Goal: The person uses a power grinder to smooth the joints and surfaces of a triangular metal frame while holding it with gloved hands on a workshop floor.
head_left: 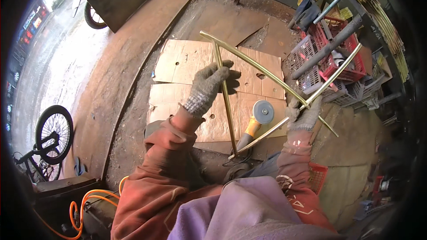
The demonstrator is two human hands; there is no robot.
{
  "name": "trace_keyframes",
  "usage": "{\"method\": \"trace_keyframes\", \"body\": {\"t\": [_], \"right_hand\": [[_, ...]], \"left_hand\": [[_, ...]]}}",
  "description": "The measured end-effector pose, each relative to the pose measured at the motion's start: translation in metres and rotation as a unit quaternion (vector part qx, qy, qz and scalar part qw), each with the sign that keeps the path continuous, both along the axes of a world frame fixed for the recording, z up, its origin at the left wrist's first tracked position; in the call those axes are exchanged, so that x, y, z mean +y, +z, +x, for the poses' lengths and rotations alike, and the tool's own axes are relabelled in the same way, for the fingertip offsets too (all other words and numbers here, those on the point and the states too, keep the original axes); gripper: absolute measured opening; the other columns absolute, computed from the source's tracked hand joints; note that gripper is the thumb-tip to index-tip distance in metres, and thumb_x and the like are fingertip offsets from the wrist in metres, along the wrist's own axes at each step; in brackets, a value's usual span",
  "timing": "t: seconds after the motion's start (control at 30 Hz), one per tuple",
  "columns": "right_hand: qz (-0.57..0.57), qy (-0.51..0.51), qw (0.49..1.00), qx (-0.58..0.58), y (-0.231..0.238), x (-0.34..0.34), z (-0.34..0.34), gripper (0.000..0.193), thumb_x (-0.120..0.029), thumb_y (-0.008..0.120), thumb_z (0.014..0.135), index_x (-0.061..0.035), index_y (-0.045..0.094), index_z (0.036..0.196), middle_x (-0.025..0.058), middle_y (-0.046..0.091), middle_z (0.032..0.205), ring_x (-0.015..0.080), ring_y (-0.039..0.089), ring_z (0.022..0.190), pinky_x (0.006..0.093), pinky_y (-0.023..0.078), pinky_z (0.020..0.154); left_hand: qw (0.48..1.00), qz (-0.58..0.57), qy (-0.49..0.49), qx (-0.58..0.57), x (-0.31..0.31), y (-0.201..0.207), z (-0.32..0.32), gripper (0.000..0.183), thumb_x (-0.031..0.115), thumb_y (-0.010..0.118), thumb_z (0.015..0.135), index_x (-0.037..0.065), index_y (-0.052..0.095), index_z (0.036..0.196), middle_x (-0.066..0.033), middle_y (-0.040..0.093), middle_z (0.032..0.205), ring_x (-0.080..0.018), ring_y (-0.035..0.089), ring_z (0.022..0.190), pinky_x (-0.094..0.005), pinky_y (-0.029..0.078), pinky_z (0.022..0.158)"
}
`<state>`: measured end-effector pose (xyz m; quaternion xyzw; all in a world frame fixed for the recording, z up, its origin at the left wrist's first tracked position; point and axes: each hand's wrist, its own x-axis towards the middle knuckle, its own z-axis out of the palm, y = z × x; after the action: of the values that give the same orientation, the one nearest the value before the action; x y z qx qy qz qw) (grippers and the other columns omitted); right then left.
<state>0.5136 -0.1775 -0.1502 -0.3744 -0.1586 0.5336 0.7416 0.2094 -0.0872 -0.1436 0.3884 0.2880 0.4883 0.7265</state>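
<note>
Purple cloth [240,213] and reddish sleeves fill the lower middle of the frame. Above them, the left hand [209,86], in a grey knitted glove, is closed around one bar of a brass-coloured rod frame [249,64] near the centre. The right hand [304,114], also gloved, is clamped around another bar at the middle right. The frame is held above cardboard sheets [187,62] on the ground. An angle grinder [254,124] with a yellow body lies on the cardboard, between the hands. Red plastic crates [342,58] stand in the upper right, a bicycle [49,140] at the left edge.
</note>
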Motion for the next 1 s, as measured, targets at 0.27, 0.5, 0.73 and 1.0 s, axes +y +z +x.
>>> {"method": "trace_keyframes", "body": {"t": [0.27,0.5,0.73,1.0], "right_hand": [[0.029,0.028,0.999,0.015,0.004,-0.002,-0.005,0.073,-0.071,0.051,0.09,-0.0005,0.069,0.089,0.0105,0.061,0.061,0.0183,0.041,0.034,0.0278,0.031,0.031],[0.054,0.033,0.998,-0.017,0.003,-0.006,-0.008,0.068,-0.067,0.056,0.089,-0.0006,0.07,0.091,0.01,0.061,0.061,0.017,0.04,0.035,0.0281,0.031,0.033],[0.041,0.077,0.996,0.014,-0.007,-0.008,0.003,0.066,-0.065,0.057,0.09,-0.0007,0.068,0.105,0.0112,0.063,0.073,0.0155,0.046,0.043,0.0277,0.035,0.037],[0.048,0.078,0.996,0.022,0.002,-0.007,-0.015,0.074,-0.068,0.056,0.089,0.001,0.065,0.116,0.013,0.065,0.079,0.017,0.055,0.05,0.0271,0.038,0.039]], "left_hand": [[1.0,0.012,-0.017,0.003,-0.003,-0.006,0.0,0.043,0.025,0.059,0.1,-0.004,0.053,0.131,-0.0192,0.07,0.11,-0.0268,0.071,0.093,-0.0404,0.061,0.079],[0.999,0.038,-0.001,0.022,-0.003,-0.004,-0.005,0.044,0.027,0.057,0.102,-0.005,0.052,0.132,-0.0195,0.069,0.111,-0.0264,0.071,0.093,-0.0395,0.061,0.079],[0.999,0.009,-0.013,0.037,-0.006,0.003,-0.007,0.045,0.028,0.056,0.101,-0.006,0.053,0.13,-0.0214,0.07,0.109,-0.0293,0.072,0.087,-0.0392,0.062,0.073],[0.997,-0.071,0.004,0.034,0.004,-0.003,-0.012,0.045,0.029,0.06,0.099,-0.005,0.054,0.128,-0.0237,0.07,0.106,-0.0322,0.073,0.079,-0.0402,0.063,0.065]]}}
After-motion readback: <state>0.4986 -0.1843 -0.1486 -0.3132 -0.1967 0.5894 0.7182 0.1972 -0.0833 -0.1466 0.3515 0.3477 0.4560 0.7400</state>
